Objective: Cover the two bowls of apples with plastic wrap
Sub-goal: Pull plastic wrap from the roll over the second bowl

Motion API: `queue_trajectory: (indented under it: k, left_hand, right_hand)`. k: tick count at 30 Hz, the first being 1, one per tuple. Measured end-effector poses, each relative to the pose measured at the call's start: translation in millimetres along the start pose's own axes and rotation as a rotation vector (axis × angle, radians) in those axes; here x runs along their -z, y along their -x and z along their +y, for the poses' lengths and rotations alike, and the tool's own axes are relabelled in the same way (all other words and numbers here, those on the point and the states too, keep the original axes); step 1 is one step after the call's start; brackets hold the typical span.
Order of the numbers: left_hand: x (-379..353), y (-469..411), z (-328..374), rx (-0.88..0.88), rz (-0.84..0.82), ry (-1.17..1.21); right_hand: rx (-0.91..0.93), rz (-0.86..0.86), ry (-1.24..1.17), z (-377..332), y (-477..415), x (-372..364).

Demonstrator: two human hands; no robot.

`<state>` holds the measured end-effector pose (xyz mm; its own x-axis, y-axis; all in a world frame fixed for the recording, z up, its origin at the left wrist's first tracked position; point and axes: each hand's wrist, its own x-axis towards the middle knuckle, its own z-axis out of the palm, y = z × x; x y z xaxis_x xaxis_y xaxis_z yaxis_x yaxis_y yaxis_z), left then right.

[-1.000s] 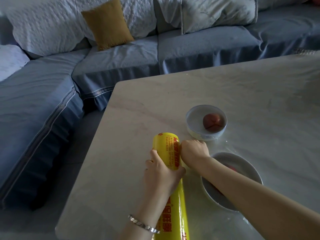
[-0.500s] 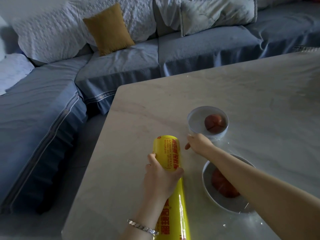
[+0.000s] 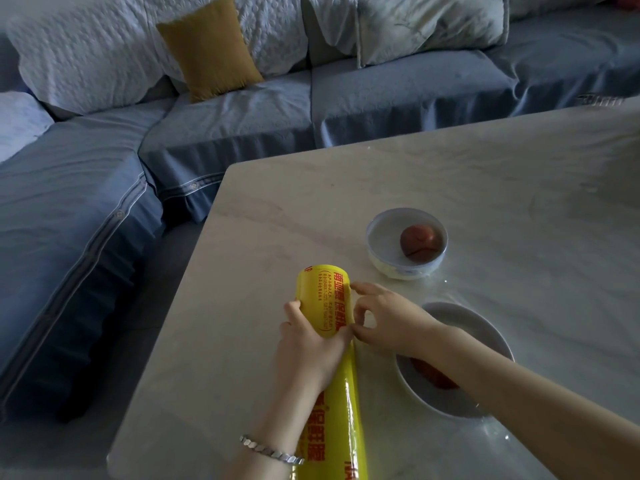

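Note:
A long yellow roll of plastic wrap (image 3: pixel 325 299) with red print lies on the pale marble table (image 3: pixel 485 174), pointing away from me. My left hand (image 3: pixel 308 344) grips the roll from above near its far end. My right hand (image 3: pixel 384 318) is at the roll's right side, fingertips pinching at the film's edge. The far bowl (image 3: pixel 384 237) holds a red apple (image 3: pixel 417 242) and has film stretched over it. The near bowl (image 3: pixel 485 327) holds another apple (image 3: pixel 433 375), partly hidden under my right forearm.
A blue sectional sofa (image 3: pixel 225 133) runs along the table's left and far sides, with a mustard cushion (image 3: pixel 207 46) and pale pillows. The table's left edge and near corner are close to the roll. A loose film sheet glints near the bowls.
My right hand had drawn away from the roll toward the far bowl half a second ago; now it is back at the roll's side, pinching the film. My left hand keeps its grip.

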<state>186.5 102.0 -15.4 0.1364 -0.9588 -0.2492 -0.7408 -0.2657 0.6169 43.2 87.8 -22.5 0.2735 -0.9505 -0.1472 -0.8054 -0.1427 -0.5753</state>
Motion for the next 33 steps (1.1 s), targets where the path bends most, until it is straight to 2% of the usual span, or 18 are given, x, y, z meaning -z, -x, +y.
queue_trajectory:
  k: [10,15,21,26,33]
  left_hand:
    - [2,-2,-4,-0.007,-0.02,0.024]
    - [2,-1,-2,0.0,-0.019,0.014]
    - [2,0,-3,0.007,-0.031,0.031]
    - [2,1,-1,-0.008,-0.024,0.017]
    - [3,0,-1,-0.009,-0.032,0.016]
  right_hand:
    - [0.039,0.178,-0.047,0,-10,-8]
    - [0.037,0.215,-0.071,1,-10,-12]
    - [-0.137,0.316,-0.148,0,-24,-11]
    - [-0.309,0.254,-0.34,1,-28,-5]
    - [-0.428,0.255,-0.627,3,-39,1]
